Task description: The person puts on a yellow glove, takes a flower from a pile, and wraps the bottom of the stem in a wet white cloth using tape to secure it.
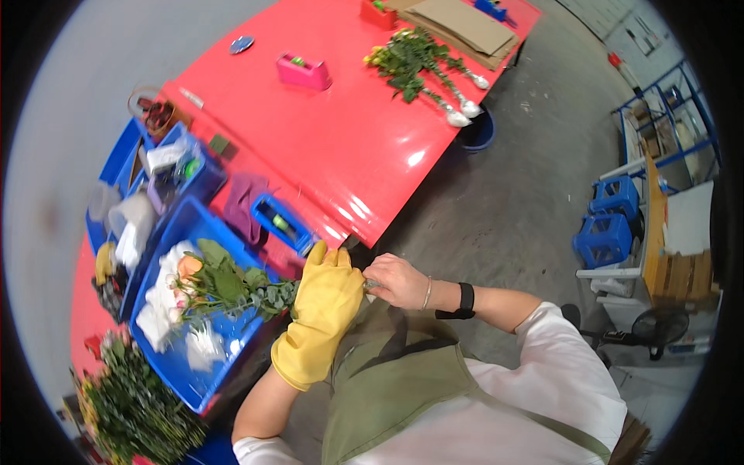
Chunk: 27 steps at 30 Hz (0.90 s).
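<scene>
A flower bouquet [232, 285] with an orange rose, pale blooms and green leaves lies sideways over a blue plastic tray [174, 372]. My left hand [325, 290], in a yellow rubber glove, is closed around its stems. Beside it, my bare right hand [398, 280] pinches the stem ends, where something shiny or clear shows between the fingers; its nature cannot be told. White cotton-like wads [160, 308] lie in the tray under and beside the blooms. Just beyond my left hand stands a blue tape dispenser [283, 224] with a green roll.
On the red table [325, 133] are a pink tape dispenser [303, 71], finished-looking bouquets with white-wrapped ends [456, 118], cardboard sheets [465, 26], a purple cloth [245, 203] and blue bins [203, 168] of supplies. More flowers [139, 401] lie at lower left. Blue stools [604, 238] stand at right.
</scene>
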Each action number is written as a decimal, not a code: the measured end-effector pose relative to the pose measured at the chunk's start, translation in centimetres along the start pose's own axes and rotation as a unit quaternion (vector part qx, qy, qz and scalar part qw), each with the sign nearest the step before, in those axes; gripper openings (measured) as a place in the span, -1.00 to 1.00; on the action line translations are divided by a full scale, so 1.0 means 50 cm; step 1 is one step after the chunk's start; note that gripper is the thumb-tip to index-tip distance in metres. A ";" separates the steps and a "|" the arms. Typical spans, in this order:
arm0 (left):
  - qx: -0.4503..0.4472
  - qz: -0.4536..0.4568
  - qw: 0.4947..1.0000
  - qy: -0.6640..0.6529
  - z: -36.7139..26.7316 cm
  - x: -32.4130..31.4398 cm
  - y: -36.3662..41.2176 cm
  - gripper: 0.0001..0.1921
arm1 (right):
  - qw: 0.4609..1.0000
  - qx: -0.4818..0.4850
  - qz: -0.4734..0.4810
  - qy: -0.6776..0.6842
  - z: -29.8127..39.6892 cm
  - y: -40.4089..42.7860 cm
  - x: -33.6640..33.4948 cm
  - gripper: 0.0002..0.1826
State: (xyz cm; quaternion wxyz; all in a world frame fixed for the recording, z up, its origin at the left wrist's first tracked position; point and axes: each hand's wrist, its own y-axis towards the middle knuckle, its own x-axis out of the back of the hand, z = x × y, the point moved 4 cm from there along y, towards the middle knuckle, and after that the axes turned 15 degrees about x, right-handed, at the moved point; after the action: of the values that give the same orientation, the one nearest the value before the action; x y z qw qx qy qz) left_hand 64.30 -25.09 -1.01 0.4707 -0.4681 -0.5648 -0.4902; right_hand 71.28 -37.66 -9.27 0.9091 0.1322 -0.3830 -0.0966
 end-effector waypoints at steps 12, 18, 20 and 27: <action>0.006 -0.143 0.934 -0.329 0.014 0.096 0.199 -0.64 | 0.959 -0.181 -0.164 -0.145 -0.204 -0.116 0.181 -0.81; 0.243 -0.094 0.895 -0.361 0.062 0.001 0.068 -0.69 | 0.861 -0.203 -0.258 -0.388 -0.543 -0.115 0.364 -0.89; 0.290 -0.050 0.899 -0.323 0.094 -0.041 0.004 -0.72 | 0.820 -0.280 -0.205 -0.455 -0.647 -0.122 0.418 -0.88; 0.564 -0.072 0.800 -0.190 0.189 -0.013 -0.281 -0.69 | 0.826 -0.284 0.070 -0.481 -0.788 -0.024 0.340 -0.67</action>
State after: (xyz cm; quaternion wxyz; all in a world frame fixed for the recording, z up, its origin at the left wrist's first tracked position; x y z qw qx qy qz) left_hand 49.79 -16.89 -3.98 0.4981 -0.1615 -0.8518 -0.0188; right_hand 111.35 -36.93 -24.69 0.6113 -0.2223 -0.7357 -0.1889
